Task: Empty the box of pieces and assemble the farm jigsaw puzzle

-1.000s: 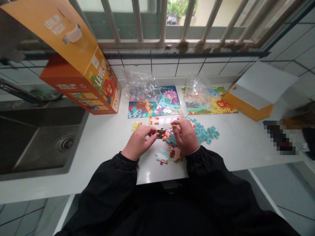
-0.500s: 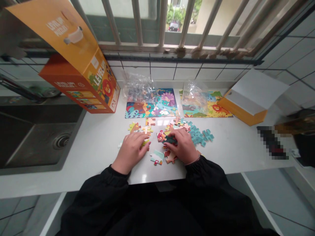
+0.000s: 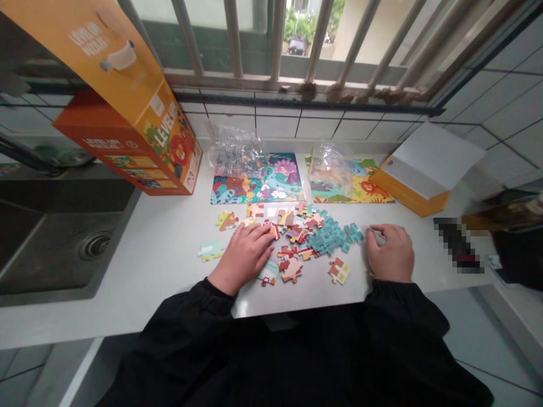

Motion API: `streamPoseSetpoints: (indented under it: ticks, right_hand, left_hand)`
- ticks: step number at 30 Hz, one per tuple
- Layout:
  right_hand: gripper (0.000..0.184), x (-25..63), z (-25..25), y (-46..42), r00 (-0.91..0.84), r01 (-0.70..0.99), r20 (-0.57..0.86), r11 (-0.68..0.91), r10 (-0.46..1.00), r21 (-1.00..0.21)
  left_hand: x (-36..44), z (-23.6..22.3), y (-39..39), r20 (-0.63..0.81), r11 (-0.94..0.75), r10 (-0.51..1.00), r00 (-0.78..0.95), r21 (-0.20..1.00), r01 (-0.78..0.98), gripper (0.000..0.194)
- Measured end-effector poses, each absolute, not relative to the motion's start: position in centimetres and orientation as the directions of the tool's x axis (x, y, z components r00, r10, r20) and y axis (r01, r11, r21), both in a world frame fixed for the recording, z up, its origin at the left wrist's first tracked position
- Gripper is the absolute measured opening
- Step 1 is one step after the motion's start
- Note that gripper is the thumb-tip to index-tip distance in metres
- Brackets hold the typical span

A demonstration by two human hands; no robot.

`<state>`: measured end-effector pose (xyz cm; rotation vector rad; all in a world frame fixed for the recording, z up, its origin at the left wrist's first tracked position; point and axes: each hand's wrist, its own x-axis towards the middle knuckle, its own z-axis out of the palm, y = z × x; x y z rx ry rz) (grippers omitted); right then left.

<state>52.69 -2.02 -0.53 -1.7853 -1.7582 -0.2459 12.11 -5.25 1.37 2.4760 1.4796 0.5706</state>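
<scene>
- We are judging the work to be partway along: the puzzle pieces are lying loose on the tabletop (image 3: 165,254), several already showing printed faces, while a dense teal heap (image 3: 328,234) is remaining, with no whole picture put together.
- We are resting the left hand (image 3: 248,251) low among the pieces, its fingertips reaching a red-and-white piece (image 3: 274,230); we are not managing to tell whether that grip is pinching it.
- We are curling the right hand (image 3: 391,253) just beside the heap's right side; something thin and pale is showing at the thumb and forefinger, and we cannot tell whether the grip is holding it.
- A mint piece (image 3: 211,250) is lying left of the left hand; a brown-and-cream piece (image 3: 339,271) is sitting apart, below the heap.
- The orange box (image 3: 114,135) is standing at the left with its flap raised, its contents hidden from us.
- The yellow box (image 3: 424,195) is sitting open at the right; we are not seeing what is inside.
- Two clear bags, a left bag (image 3: 240,150) and a right bag (image 3: 331,169), are lying over picture sheets (image 3: 284,175); their contents are unclear to us.
</scene>
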Motion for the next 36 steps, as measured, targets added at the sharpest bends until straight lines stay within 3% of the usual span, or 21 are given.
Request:
streamPoseSetpoints:
  ticks: [5,11,14,18,24,29,33,36]
  right_hand:
    - [0.030,54.6,-2.5,-1.9,0.071,0.971,0.417,0.033,0.906,-0.236]
    - [0.036,53.3,-2.3,-1.9,0.069,0.973,0.475,0.046,0.877,-0.226]
    - [0.032,52.9,-1.6,-2.0,-0.002,0.957,0.529,0.156,0.849,-0.247]
    - [0.029,52.0,-0.9,-2.3,-0.147,0.910,0.498,0.314,0.854,-0.270]
    - [0.030,51.2,-1.2,-2.3,-0.235,0.882,0.433,0.378,0.870,-0.281]
    - [0.047,51.4,-1.4,-2.3,-0.223,0.890,0.407,0.355,0.886,-0.285]
    - [0.065,51.1,-0.9,-2.6,-0.342,0.835,0.365,0.458,0.866,-0.304]
    - [0.069,50.3,-0.6,-2.8,-0.435,0.786,0.323,0.529,0.841,-0.320]
  left_hand:
    - [11.9,1.2,-4.9,0.271,-0.399,0.909,0.317,0.345,0.850,0.029]
    - [11.8,0.7,-4.7,0.288,-0.397,0.908,0.304,0.360,0.844,0.031]
    - [11.9,1.2,-4.9,0.274,-0.431,0.898,0.344,0.391,0.813,0.024]
    - [12.0,2.2,-5.1,0.275,-0.544,0.839,0.470,0.418,0.728,0.017]
    - [12.1,2.4,-5.1,0.265,-0.642,0.763,0.590,0.416,0.644,0.016]
    - [12.1,2.0,-4.9,0.284,-0.536,0.843,0.457,0.382,0.753,0.016]
    - [12.0,1.6,-4.8,0.300,-0.446,0.886,0.354,0.336,0.830,0.016]
    - [12.0,1.5,-4.9,0.316,-0.479,0.869,0.381,0.340,0.809,0.018]
